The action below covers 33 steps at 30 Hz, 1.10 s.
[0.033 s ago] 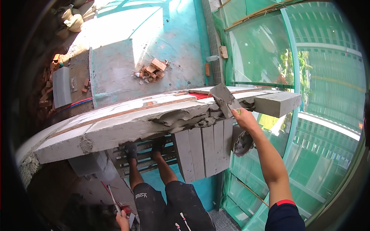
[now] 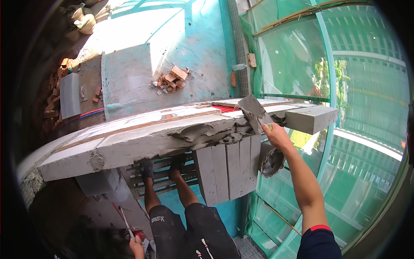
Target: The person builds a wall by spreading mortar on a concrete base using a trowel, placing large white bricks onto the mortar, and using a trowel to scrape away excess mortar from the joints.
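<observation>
My right hand [image 2: 277, 137] grips a trowel [image 2: 254, 111], its flat blade coated in grey mortar. The blade rests against the wet mortar [image 2: 198, 134] spread along the wall's edge [image 2: 125, 150]. To its right, a grey block [image 2: 311, 118] sits at the wall's end. Below the hand is a bucket [image 2: 272, 162] with mortar inside. At the lower left, my left hand [image 2: 136, 248] is closed around a long, pale, stick-like tool [image 2: 127, 222]; its exact kind is unclear.
Several grey blocks [image 2: 227, 170] stand beside my legs, next to the slatted platform [image 2: 164, 175] under my feet. Broken bricks [image 2: 172, 79] lie beyond the wall on the turquoise-stained floor [image 2: 129, 73]. Green netting [image 2: 293, 56] hangs at the right. Red conduits [image 2: 225, 108] show in the wall.
The trowel and my right hand have shifted very slightly to the right in the picture, the background with them. Both grips are the same.
</observation>
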Motion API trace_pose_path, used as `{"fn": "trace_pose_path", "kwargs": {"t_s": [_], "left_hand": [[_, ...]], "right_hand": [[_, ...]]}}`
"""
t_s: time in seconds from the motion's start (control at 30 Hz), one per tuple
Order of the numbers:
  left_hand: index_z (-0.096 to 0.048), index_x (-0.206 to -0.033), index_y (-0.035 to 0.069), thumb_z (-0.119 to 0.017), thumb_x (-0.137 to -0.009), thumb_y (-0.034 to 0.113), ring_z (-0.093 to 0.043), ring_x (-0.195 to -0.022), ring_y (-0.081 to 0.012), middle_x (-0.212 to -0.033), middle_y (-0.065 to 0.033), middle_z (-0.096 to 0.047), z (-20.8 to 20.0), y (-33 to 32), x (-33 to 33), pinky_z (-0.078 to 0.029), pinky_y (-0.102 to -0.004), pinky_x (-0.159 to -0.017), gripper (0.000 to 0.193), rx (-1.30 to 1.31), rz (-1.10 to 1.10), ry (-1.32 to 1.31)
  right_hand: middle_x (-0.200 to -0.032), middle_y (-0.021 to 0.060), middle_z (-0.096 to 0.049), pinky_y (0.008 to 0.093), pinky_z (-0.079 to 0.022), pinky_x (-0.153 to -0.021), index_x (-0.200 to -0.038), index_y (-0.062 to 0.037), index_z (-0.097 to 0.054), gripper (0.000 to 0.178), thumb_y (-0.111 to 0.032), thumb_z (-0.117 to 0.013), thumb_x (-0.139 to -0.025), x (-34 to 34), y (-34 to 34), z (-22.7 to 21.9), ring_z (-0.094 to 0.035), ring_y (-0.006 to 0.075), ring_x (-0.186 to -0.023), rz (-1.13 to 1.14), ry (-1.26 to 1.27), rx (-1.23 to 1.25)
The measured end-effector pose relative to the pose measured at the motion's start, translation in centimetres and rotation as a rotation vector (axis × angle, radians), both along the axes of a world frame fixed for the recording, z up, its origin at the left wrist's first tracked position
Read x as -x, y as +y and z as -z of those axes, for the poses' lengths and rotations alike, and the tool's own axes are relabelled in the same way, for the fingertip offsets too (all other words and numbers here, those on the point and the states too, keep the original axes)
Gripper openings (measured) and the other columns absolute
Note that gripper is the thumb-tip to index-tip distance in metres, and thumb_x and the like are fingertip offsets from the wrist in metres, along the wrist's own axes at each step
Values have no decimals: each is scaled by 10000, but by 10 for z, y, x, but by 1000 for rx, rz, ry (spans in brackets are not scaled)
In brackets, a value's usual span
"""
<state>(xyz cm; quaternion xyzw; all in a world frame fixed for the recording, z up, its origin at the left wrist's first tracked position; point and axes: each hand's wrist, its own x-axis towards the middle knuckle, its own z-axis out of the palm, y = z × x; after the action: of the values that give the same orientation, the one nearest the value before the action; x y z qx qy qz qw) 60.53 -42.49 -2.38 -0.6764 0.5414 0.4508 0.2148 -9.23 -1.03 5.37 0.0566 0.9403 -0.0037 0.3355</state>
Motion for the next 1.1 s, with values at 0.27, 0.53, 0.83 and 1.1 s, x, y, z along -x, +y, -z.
{"fn": "trace_pose_path", "kwargs": {"t_s": [0.27,0.53,0.83,1.1], "left_hand": [[-529,-952,33,-583,-950,213,-472,-438,-124,-613,-12,-486,-3,34,-19,-344,-271,-395,189,-18,-118,1],[-532,-864,29,-602,-940,253,-480,-446,-132,-565,-37,-523,0,67,-15,-347,-290,-411,247,-6,-114,1],[-514,-880,42,-580,-952,209,-492,-461,-125,-596,-12,-506,-1,76,-24,-358,-287,-429,193,-54,-234,-9],[-523,-831,27,-593,-942,236,-555,-480,-173,-572,-43,-527,15,72,-66,-429,-319,-474,247,-48,-316,-19]], "right_hand": [[-678,40,-561,297,-442,-594,-919,-32,-591,476,-500,-510,-944,-29,-78,-59,-515,132,-617,160,-362,247],[-836,267,-653,465,-498,-740,-1006,25,-577,554,-515,-469,-950,-67,-177,2,-646,403,-819,-420,-362,197],[-909,302,-641,522,-475,-787,-989,13,-554,535,-515,-479,-939,-20,-91,16,-606,474,-901,-350,0,-52],[-654,98,-564,340,-465,-566,-860,-21,-505,452,-461,-502,-961,-69,-145,-45,-547,183,-573,23,-285,217]]}}
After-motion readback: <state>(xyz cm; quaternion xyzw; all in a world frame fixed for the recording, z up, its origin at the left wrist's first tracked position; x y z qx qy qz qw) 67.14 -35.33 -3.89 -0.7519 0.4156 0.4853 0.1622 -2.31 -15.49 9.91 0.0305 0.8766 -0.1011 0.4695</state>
